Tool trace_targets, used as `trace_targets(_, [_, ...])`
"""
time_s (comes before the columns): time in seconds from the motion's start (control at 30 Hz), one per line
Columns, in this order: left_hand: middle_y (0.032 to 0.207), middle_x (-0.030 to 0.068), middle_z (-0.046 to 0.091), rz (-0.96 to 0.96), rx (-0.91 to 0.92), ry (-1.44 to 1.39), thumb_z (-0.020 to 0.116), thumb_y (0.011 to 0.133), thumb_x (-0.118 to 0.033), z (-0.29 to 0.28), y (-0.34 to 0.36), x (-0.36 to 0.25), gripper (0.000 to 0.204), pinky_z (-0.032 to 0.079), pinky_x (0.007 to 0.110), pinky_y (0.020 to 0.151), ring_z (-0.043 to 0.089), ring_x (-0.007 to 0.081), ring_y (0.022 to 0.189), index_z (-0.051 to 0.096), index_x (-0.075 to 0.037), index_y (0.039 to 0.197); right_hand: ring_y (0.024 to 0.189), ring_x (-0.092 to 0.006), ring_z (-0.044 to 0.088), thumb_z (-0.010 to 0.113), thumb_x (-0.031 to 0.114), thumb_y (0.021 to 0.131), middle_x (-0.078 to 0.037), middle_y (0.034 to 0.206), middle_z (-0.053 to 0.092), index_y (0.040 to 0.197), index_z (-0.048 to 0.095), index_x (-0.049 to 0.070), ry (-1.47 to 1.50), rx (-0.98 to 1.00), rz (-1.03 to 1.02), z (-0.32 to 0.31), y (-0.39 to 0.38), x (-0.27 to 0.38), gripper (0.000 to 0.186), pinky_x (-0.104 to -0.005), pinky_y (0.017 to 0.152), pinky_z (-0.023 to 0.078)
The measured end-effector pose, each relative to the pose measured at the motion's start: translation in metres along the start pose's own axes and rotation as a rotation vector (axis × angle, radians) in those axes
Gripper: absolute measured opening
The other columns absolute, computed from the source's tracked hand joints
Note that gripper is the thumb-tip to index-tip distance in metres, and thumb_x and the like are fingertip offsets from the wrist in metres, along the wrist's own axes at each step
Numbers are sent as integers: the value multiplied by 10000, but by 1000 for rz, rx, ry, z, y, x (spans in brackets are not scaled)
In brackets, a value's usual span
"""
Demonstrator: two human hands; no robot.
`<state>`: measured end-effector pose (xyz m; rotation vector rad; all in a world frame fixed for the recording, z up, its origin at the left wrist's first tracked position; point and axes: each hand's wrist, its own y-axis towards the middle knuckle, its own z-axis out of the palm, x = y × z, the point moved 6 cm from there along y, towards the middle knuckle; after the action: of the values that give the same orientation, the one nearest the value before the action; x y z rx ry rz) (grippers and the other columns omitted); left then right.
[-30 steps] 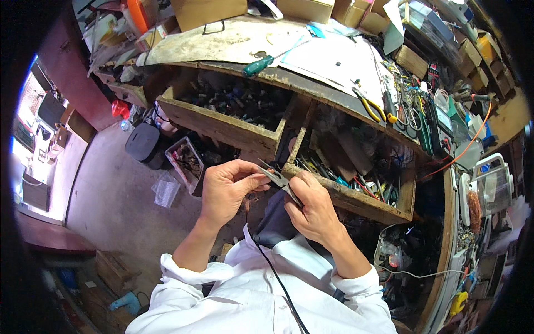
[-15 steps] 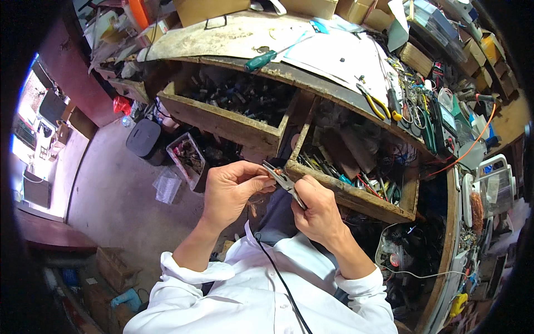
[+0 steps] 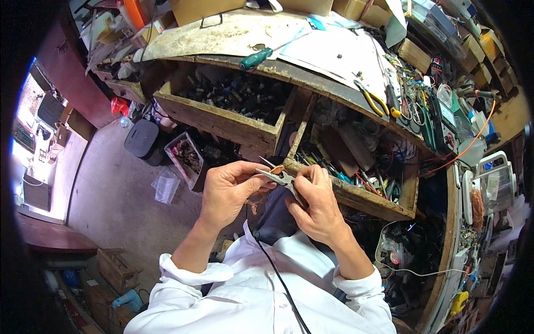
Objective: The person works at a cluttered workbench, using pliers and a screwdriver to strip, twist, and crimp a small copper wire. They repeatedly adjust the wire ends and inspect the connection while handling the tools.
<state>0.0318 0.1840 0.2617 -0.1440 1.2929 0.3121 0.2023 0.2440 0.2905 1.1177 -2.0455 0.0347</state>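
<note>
My left hand (image 3: 228, 190) is closed in a pinch, with finger and thumb on a small copper-coloured piece that looks like wire. Reddish-brown strands (image 3: 255, 202) dangle below those fingers. In my closed right hand (image 3: 316, 205) is a pair of long-nose pliers (image 3: 283, 180), its tips pointing left toward the other hand. The jaws are spread, and a flat copper-coloured bit (image 3: 277, 169) shows between them. Whether the jaws touch it I cannot tell. Fingers hide most of the piece and part of the plier handles.
Just beyond my hands, a wooden drawer (image 3: 356, 195) of tools stands pulled out, beside another drawer (image 3: 217, 118) of small dark parts. A green screwdriver (image 3: 256, 59) and yellow-handled pliers (image 3: 372, 102) lie on the workbench (image 3: 222, 34). A bin (image 3: 186, 161) stands on the floor at left.
The plier jaws have opened from nearly closed around the copper-coloured piece. My right hand has shifted slightly left and its grip on the handles has changed. The left hand stays almost in place.
</note>
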Motion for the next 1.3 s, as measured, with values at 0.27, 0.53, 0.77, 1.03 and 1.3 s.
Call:
trace_targets(0.27, [987, 173, 746, -49, 8, -120, 671, 926, 37, 2, -2, 9, 150, 638, 328, 788, 748, 208, 874, 679, 74, 1071, 827, -371, 497, 664, 10, 707, -181, 868, 466, 840, 475, 1, 1, 10, -36, 4, -5, 1, 231, -450, 715, 426])
trace_targets(0.53, [960, 154, 750, -32, 6, -139, 692, 925, 6, 5, -2, 7, 138, 634, 324, 773, 749, 196, 832, 686, 55, 1054, 800, -382, 536, 663, 2, 677, -170, 854, 471, 844, 469, 24, -95, 53, -21, 5, -8, 0, 256, -479, 651, 445])
trace_targets(0.77, [988, 162, 746, -51, 14, -122, 659, 947, 19, 0, -3, 13, 130, 640, 328, 785, 748, 203, 865, 676, 61, 1069, 773, -335, 494, 646, 1, 690, -165, 862, 468, 823, 462, -1, 78, 27, 43, 6, -10, -3, 226, -412, 669, 424])
trace_targets(1.03, [1003, 156, 743, -105, 8, -322, 665, 956, -15, -5, 1, 26, 141, 642, 320, 746, 746, 194, 830, 664, 29, 1090, 972, -321, 489, 676, 86, 740, -163, 959, 516, 894, 547, -16, 221, 32, 78, 7, -11, -12, 226, -400, 878, 387])
trace_targets(1.3, [963, 120, 724, -161, 58, -425, 670, 959, -43, -8, 2, 33, 165, 616, 275, 704, 706, 152, 786, 657, 0, 1118, 867, -184, 499, 692, 95, 833, -63, 898, 497, 926, 593, -11, 671, 111, 320, 25, -20, -29, 172, -313, 775, 416])
